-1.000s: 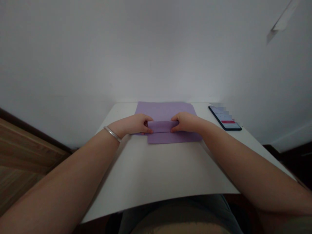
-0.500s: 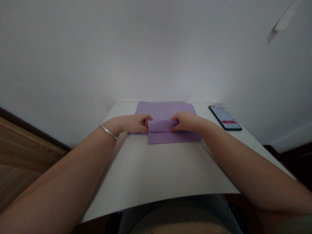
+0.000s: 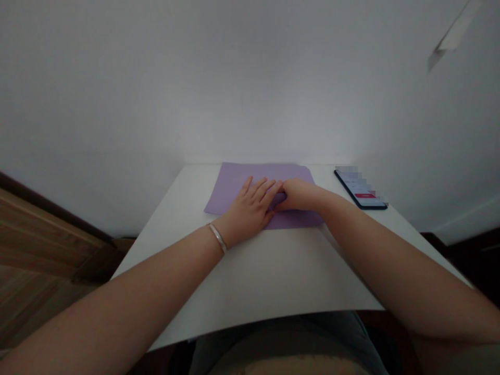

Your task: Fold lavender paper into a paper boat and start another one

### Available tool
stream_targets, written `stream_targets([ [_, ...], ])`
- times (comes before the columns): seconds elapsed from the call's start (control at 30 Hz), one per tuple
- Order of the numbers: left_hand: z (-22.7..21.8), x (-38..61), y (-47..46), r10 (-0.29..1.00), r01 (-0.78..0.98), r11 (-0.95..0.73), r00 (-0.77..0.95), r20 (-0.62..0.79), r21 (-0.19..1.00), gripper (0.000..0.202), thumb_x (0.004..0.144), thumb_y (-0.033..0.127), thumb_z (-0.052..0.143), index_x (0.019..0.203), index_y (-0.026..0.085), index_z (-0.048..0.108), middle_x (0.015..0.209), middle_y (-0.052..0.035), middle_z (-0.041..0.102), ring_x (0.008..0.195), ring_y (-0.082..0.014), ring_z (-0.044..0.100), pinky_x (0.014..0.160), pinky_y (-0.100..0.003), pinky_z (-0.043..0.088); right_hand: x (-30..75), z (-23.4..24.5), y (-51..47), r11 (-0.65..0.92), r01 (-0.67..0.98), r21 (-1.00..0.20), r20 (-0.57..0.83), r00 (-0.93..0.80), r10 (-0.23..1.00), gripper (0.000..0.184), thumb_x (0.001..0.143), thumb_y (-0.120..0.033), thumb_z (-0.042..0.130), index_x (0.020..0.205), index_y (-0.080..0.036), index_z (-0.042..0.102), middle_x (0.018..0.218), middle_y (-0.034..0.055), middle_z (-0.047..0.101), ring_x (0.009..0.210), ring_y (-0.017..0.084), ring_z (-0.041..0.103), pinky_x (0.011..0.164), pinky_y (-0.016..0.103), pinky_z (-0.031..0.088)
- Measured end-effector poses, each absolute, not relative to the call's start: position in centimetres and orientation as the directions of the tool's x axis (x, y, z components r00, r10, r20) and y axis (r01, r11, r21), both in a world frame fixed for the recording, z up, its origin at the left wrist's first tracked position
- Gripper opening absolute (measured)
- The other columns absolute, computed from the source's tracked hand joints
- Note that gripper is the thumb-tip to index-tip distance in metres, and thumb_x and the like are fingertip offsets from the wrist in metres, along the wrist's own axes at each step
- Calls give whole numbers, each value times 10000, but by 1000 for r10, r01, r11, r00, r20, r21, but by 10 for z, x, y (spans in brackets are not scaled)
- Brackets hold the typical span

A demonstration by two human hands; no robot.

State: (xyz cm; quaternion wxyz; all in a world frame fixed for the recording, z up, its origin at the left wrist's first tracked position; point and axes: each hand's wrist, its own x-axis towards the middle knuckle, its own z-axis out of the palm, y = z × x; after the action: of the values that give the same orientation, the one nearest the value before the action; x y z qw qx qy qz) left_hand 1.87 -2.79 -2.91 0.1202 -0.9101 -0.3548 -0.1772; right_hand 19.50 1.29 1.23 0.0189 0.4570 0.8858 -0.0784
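Observation:
Purple paper (image 3: 230,182) lies on the white table, with a folded purple piece (image 3: 291,221) on top of it at the front. My left hand (image 3: 252,208), a silver bangle at its wrist, rests flat over the folded piece with fingers spread, covering much of it. Beside its fingertips, my right hand (image 3: 299,194) is closed, thumb and fingers pinching the right part of the folded piece. The crease under my left palm is hidden.
A phone (image 3: 361,190) with a lit screen lies at the table's back right. The white table (image 3: 273,276) meets a pale wall behind. Wooden furniture (image 3: 39,260) stands low on the left, and a strip (image 3: 455,34) hangs on the wall at upper right.
My left hand has let go of the folded piece's left edge, moved right and flattened over it. My right hand stays in about the same place.

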Motion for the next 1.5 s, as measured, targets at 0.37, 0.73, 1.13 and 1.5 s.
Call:
stream_targets([
  [0.37, -47, 15, -25, 736, 774, -631, 618, 277, -54, 615, 964, 365, 352, 1495, 104, 184, 1532, -153, 289, 1408, -303, 262, 1141, -602, 114, 209, 15, 7, 443, 895, -46, -214, -442, 871, 465, 712, -417, 656, 1113, -184, 690, 1012, 105, 730, 871, 255, 666, 687, 287, 451],
  [0.73, -55, 14, -17, 748, 772, -633, 628, 214, -51, 589, 969, 383, 339, 1498, 159, 208, 1548, -121, 266, 1404, -312, 267, 1137, -608, 113, 239, 5, 15, 347, 937, -33, -263, -343, 902, 405, 698, -445, 665, 1026, -211, 710, 951, 73, 736, 813, 232, 659, 625, 290, 422],
  [1.13, -61, 11, -13, 735, 762, -641, 644, 210, -94, 544, 987, 383, 287, 1494, 194, 238, 1549, -110, 268, 1400, -318, 269, 1122, -631, 135, 265, -1, 18, 212, 976, -49, -285, -217, 934, 359, 693, -408, 703, 998, -220, 725, 969, 82, 734, 856, 242, 659, 708, 309, 468],
  [1.5, -49, 10, -11, 564, 580, -810, 811, 155, -89, 552, 937, 158, 362, 1467, 295, 296, 1553, -4, 281, 1429, -284, 215, 1140, -590, 141, 276, 0, 18, 122, 988, -92, -352, -146, 925, 218, 699, -406, 686, 821, -228, 718, 846, 42, 733, 819, 222, 660, 678, 289, 456],
])
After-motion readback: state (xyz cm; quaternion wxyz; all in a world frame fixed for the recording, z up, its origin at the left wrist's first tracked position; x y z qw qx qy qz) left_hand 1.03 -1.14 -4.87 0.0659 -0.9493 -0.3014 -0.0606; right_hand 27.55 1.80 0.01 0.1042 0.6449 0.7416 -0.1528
